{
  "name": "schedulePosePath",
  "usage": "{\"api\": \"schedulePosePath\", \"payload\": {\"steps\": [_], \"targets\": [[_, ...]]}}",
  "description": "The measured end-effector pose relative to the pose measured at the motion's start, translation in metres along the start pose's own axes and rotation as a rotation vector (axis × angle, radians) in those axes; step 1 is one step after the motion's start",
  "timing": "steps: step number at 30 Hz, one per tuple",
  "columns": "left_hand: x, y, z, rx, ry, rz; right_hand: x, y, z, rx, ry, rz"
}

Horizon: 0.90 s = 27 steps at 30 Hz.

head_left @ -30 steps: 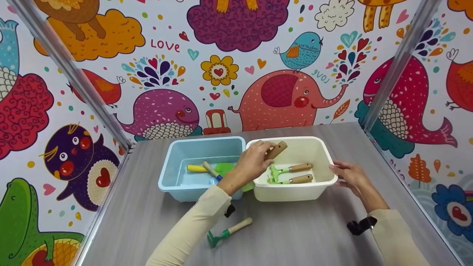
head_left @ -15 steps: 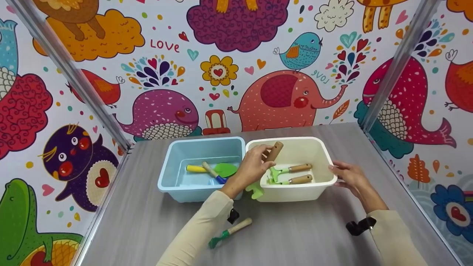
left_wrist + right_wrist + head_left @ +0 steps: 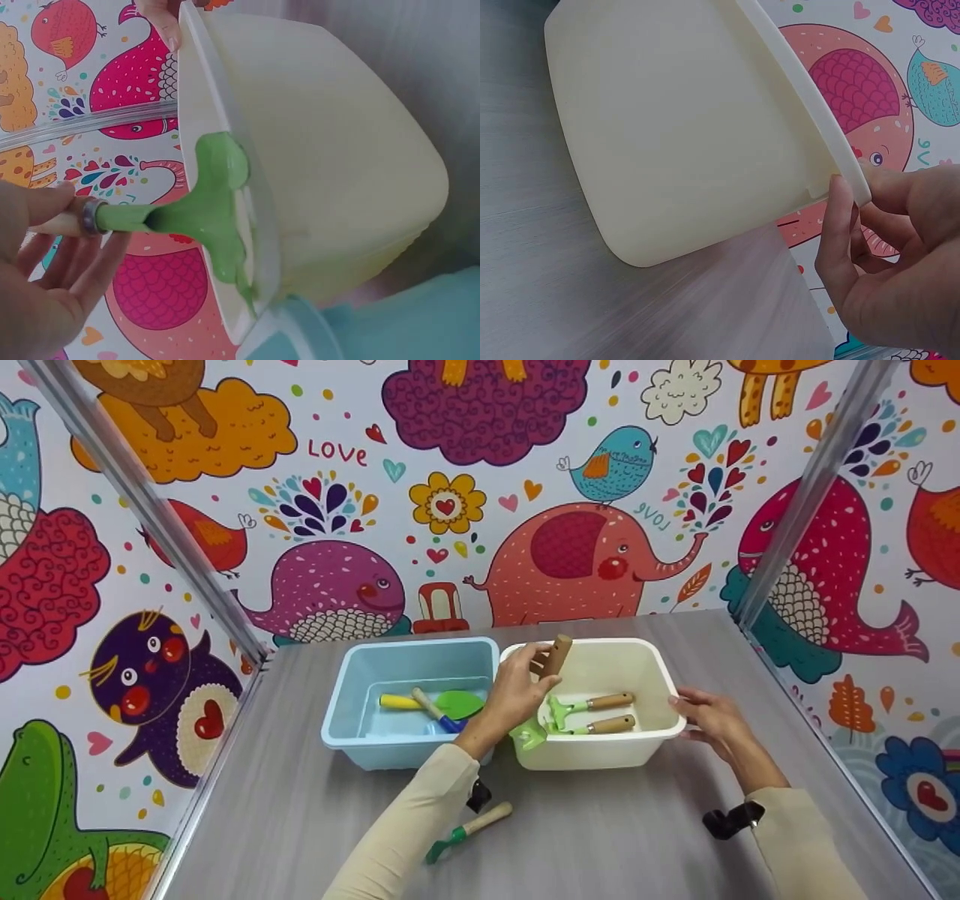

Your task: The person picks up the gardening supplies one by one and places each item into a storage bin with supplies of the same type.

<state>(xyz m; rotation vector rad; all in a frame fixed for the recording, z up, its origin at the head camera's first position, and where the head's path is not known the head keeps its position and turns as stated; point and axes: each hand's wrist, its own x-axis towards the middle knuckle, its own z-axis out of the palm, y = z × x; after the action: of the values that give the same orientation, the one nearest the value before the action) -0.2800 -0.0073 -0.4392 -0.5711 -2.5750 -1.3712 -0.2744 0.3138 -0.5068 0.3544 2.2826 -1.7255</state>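
My left hand (image 3: pixel 516 686) grips the wooden handle of a small garden hand rake (image 3: pixel 529 735). Its light green, flared head (image 3: pixel 217 202) overlaps the near left rim of the cream plastic basin (image 3: pixel 600 754), and the handle's end points up over the basin. At the basin's right side, my right hand (image 3: pixel 712 720) pinches the rim, with thumb and fingers on either side of it in the right wrist view. Inside the basin lie two light green tools with wooden handles, a farther one (image 3: pixel 609 700) and a nearer one (image 3: pixel 611 724).
A light blue basin (image 3: pixel 341 712) stands against the cream one's left side. It holds a yellow-handled tool (image 3: pixel 400 702), a green blade (image 3: pixel 459 704) and a blue tool with a pale handle (image 3: pixel 429 703). A dark green rake (image 3: pixel 487 817) lies on the grey table in front.
My left hand has turned the rake more upright and shifted slightly right, bringing its head from between the basins onto the cream basin's near left rim. My right hand stays at the rim.
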Motion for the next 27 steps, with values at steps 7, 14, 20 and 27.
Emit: {"api": "schedulePosePath", "payload": {"steps": [7,14,20,27], "targets": [[0.000,-0.001,0.006,-0.005,0.039,0.023,0.000,0.001,0.000,0.003,-0.006,-0.005],[0.000,-0.001,0.009,-0.039,0.072,0.074,-0.001,0.001,0.000,0.008,-0.002,-0.024],[-0.003,-0.002,0.011,-0.073,0.063,0.074,-0.001,0.001,0.000,0.012,-0.004,-0.015],[-0.004,-0.004,0.011,-0.102,0.091,0.068,0.000,0.001,-0.001,-0.004,-0.006,-0.012]]}}
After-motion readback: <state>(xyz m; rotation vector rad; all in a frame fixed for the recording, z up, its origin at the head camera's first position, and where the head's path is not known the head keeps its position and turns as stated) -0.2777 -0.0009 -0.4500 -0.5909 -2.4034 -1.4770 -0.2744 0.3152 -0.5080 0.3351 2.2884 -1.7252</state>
